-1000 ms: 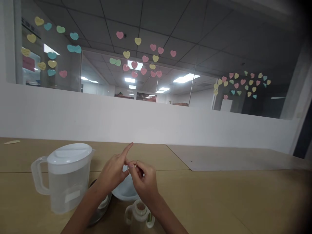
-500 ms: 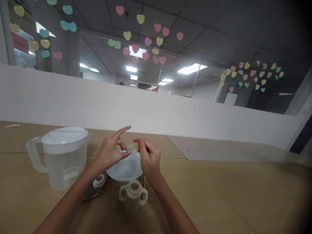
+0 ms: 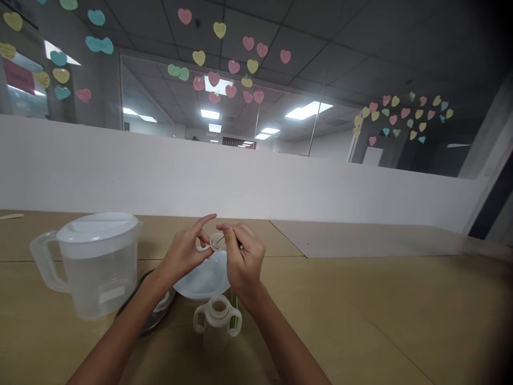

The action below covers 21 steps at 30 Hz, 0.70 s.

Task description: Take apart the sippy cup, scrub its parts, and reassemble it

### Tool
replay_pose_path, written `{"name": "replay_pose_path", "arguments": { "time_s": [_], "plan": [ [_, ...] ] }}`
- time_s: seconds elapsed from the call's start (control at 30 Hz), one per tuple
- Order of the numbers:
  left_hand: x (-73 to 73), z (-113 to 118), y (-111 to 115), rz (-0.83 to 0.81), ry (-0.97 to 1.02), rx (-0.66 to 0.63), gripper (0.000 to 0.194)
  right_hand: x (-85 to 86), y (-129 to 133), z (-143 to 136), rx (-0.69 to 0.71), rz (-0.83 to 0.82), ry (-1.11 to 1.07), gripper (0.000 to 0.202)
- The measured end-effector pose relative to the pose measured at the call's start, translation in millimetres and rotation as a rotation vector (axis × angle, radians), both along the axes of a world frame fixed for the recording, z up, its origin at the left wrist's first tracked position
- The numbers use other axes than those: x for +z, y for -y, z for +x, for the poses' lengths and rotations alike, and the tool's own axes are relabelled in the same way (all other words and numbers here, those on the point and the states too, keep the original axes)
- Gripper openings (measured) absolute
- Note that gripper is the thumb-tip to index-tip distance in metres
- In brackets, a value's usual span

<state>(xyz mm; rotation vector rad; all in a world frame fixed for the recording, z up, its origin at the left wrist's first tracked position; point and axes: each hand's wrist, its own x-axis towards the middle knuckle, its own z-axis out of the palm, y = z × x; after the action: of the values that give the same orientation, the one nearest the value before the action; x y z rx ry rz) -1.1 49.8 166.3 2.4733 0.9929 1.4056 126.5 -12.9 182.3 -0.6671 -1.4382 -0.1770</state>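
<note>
Between thumb and fingers, my left hand (image 3: 185, 250) pinches a small round whitish disc-like part (image 3: 217, 242), its index finger stretched out above. My right hand (image 3: 245, 258) is closed around a thin dark pin-like tool (image 3: 221, 238), whose tip reaches the face of the round part. Most of that tool is hidden in the fist. Below both hands sits a white bowl (image 3: 200, 283). In front of it stands an open translucent bottle (image 3: 217, 323) with two side handles; something reddish shows inside its mouth.
A lidded translucent pitcher (image 3: 96, 267) stands on the left. Beside it, partly under my left forearm, lies a dark round tray (image 3: 150, 321) with a white ring-like part (image 3: 162, 303) on it. Something green (image 3: 234, 310) stands behind the bottle. A white wall (image 3: 240, 182) borders the table.
The view has shifted slightly, so the pitcher and tray sit further left. My right hand has tilted a little; both hands keep their hold on the round part and the tool.
</note>
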Motion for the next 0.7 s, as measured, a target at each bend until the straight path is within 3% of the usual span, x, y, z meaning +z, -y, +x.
{"name": "replay_pose_path", "arguments": {
  "time_s": [0.33, 0.53, 0.6, 0.7],
  "plan": [
    [-12.8, -2.8, -16.3, 0.139, -0.148, 0.118, 0.054, 6.6, 11.0, 8.8, -0.051, 0.155, -0.027, 0.024],
    [-22.1, -12.4, -30.6, 0.007, -0.246, 0.205, 0.058, 19.5, 42.8, 21.7, -0.164, 0.339, -0.115, 0.021],
    [-25.8, -14.0, -35.2, -0.003, -0.248, 0.213, 0.058, 23.3, 38.8, 28.0, -0.182, 0.275, -0.133, 0.021],
    [-30.5, -13.2, -38.9, 0.024, -0.322, 0.19, 0.061, 19.7, 7.6, 37.5, -0.167, 0.013, -0.122, 0.027]
  ]
}}
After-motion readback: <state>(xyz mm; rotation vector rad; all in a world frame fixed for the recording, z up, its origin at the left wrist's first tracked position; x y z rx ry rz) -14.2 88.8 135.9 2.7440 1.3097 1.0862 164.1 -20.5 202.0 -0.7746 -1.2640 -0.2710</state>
